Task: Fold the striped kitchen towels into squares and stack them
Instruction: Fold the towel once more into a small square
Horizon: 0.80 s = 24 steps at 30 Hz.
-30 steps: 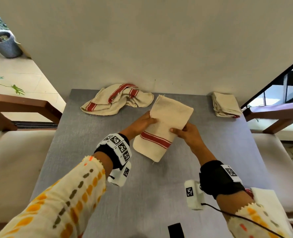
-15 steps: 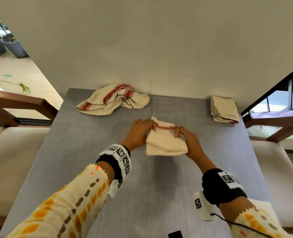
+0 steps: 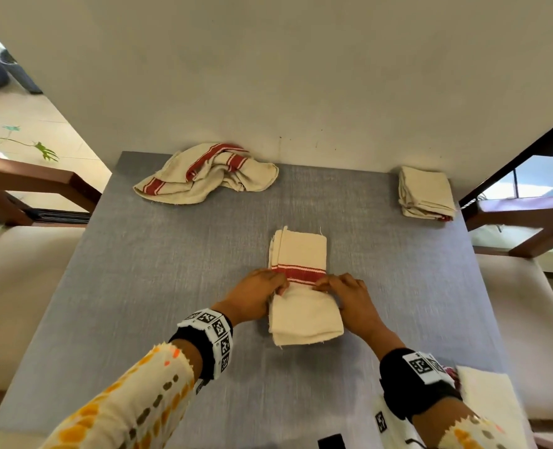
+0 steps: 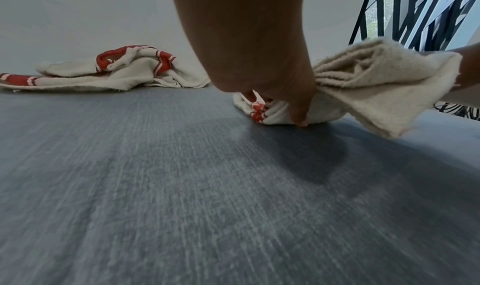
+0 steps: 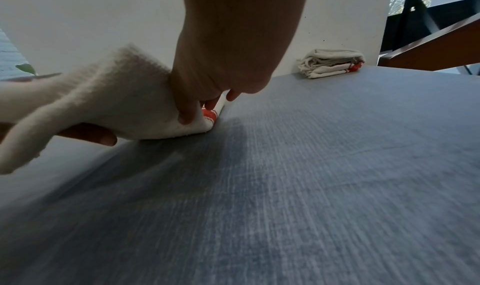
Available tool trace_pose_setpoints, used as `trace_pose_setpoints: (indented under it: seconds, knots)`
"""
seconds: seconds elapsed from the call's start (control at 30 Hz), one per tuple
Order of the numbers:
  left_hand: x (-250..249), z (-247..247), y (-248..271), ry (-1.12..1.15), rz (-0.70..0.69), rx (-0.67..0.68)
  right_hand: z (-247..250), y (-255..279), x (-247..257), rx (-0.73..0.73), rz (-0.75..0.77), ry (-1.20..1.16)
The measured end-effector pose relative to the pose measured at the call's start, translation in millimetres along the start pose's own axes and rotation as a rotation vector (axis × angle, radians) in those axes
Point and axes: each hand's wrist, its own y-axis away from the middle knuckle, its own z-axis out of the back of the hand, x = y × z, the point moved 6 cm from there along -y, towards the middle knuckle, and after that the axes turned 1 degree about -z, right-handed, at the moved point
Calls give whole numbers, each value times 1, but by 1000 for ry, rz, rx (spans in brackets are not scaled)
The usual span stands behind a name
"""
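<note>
A cream towel with a red stripe (image 3: pixel 301 286) lies folded into a strip in the middle of the grey table (image 3: pixel 171 286). My left hand (image 3: pixel 255 294) pinches its left edge at the stripe, and my right hand (image 3: pixel 349 293) pinches the right edge. The near half is raised off the table, as the left wrist view (image 4: pixel 376 88) and right wrist view (image 5: pixel 103 104) show. A crumpled striped towel (image 3: pixel 207 173) lies at the back left. A stack of folded towels (image 3: pixel 425 194) sits at the back right corner.
A cream wall runs along the table's far edge. Wooden chairs with pale cushions (image 3: pixel 16 286) stand on both sides of the table. A white cloth (image 3: pixel 488 400) lies at the near right edge.
The towel lay slanted a second ago. Both hands then folded it over and drew it toward me; it now lies straight with the stripe between my hands.
</note>
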Motion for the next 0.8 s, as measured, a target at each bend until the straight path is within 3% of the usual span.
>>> trace_pose_setpoints:
  seconds: [0.13,0.27,0.4,0.53,0.7,0.8]
  knots:
    - [8,-5,4,102,25,-72,-2,2,-6,-67,24,27]
    - [14,-7,5,365,133,-77,-1,4,-10,-27,-176,-248]
    - [20,1,-1,501,325,-140,-1,-5,-12,-108,-342,-413]
    - [23,1,-8,550,489,-214,-9,-17,-13,-119,-488,-380]
    - [20,1,-14,404,733,-265,-13,-18,-5,-133,-616,-240]
    - [18,2,-17,352,788,-261,-14,-19,-3,-151,-643,-130]
